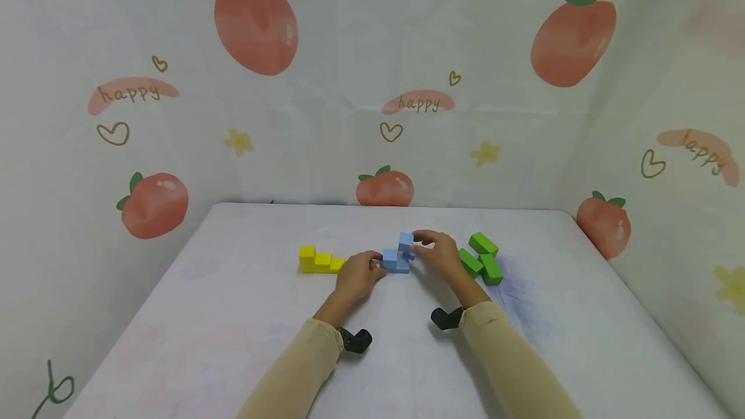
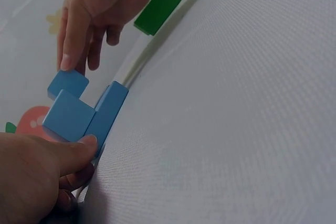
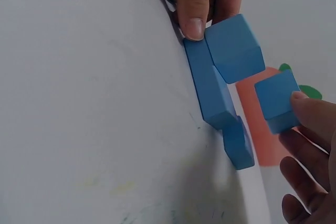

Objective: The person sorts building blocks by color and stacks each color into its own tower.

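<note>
Near the middle of the table, a long blue block (image 3: pixel 207 85) lies flat with a blue cube (image 3: pixel 235 48) on top of it, toward its left end. My left hand (image 1: pixel 356 275) pinches that left end, thumb in front. Behind the right end sits another blue block (image 3: pixel 239 148), partly hidden. My right hand (image 1: pixel 440 252) holds a second blue cube (image 3: pixel 277 98) between thumb and fingers, raised above the table and apart from the long block in the right wrist view.
Left of my left hand stands a stepped group of yellow blocks (image 1: pixel 315 262). Several green blocks (image 1: pixel 484 246) lie beyond my right wrist. A white curtain with printed fruit (image 1: pixel 256 30) rises behind the white table (image 1: pixel 233 315). Each sleeve cuff has a black device (image 1: pixel 355 340).
</note>
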Demonstrator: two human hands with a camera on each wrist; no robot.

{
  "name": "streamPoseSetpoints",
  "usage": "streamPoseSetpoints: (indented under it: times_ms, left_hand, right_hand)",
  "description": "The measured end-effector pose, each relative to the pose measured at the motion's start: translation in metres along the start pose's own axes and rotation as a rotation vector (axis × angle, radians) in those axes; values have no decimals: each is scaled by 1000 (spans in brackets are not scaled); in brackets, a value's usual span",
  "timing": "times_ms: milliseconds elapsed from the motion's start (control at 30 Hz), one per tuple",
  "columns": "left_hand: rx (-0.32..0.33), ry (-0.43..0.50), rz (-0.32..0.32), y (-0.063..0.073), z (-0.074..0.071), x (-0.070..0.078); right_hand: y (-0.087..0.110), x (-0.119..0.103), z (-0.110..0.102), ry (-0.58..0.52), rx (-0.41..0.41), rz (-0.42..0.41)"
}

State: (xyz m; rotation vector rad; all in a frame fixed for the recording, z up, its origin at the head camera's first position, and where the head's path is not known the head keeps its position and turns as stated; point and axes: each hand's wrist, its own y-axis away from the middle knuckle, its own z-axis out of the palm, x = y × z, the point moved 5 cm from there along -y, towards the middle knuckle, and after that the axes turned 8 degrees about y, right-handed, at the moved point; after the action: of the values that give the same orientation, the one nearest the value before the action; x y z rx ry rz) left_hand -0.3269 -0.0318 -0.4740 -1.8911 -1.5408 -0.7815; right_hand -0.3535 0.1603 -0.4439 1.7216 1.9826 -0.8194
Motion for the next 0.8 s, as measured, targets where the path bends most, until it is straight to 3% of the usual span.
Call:
streamPoseSetpoints:
  times_ms: [300, 800]
  left_hand:
    - [-5, 1, 5, 0, 0, -1]
    - [-12, 14, -12, 2, -2, 2]
  right_hand:
    - [12, 9, 1, -14, -34, -41]
    - [25, 13, 9, -71, -69, -20]
